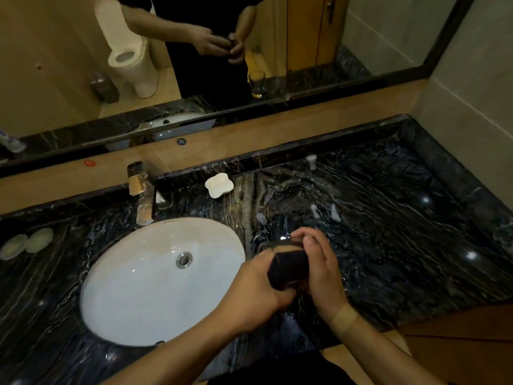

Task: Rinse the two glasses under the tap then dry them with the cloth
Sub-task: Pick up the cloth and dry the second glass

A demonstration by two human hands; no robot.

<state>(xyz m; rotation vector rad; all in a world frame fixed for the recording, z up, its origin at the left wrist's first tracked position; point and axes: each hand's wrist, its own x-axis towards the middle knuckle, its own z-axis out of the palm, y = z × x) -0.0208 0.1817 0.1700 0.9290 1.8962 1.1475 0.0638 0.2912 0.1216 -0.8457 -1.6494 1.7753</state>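
Observation:
Above the dark marble counter, just right of the sink, both my hands hold one glass (pixel 280 241) wrapped in a dark cloth (pixel 288 269). My left hand (pixel 255 290) grips the cloth from the left. My right hand (pixel 319 268) curls round the glass from the right, with its fingers over the rim. Only a bit of that rim shows. A second glass appears in the mirror (pixel 256 84), standing on the counter. On the counter itself it is hard to make out against the dark stone.
The white oval sink (pixel 133 287) lies to the left, with a chrome tap (pixel 141 195) behind it and no water visibly running. A white soap dish (pixel 219 184) sits at the back. Two pale round lids (pixel 27 243) lie far left. The counter ends at the right wall.

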